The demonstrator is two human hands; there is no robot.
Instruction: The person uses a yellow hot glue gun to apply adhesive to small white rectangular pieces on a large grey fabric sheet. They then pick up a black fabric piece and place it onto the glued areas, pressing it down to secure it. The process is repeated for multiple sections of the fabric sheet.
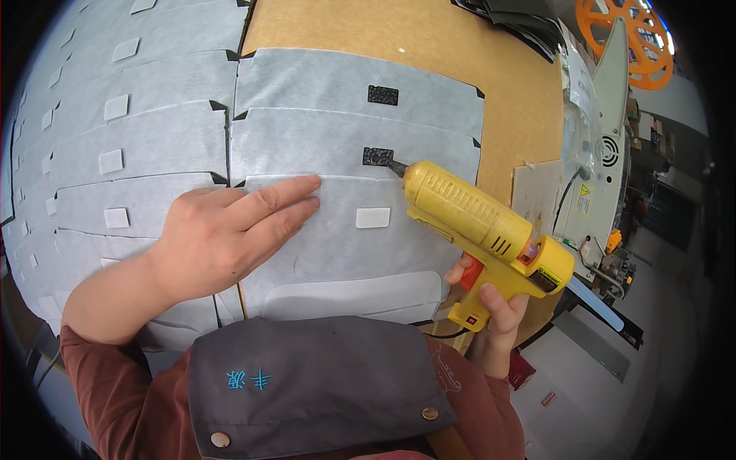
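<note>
Bright, even overhead light; soft shadows only. Centre sharp. Strong fisheye bending toward the rim, black vignette at corners. Far right slightly overexposed.

The right hand (pixel 491 303) is wrapping its grip around the handle of a yellow glue gun (pixel 479 222), one finger lying on the red trigger. The gun's nozzle is pointing up and to the left of that grip, its tip touching a small black patch (pixel 377 156) on a grey fabric sheet (pixel 337 138). The left hand (pixel 230 234) is lying flat, fingers stretched, pressing on the overlapping sheet just below, well to the left of the gun. A white patch (pixel 373 217) is sitting between the two hands. Another black patch (pixel 382 95) is lying farther up. More grey sheets with white patches (pixel 115 165) are spreading across the brown surface (pixel 399 34) to the left.
</note>
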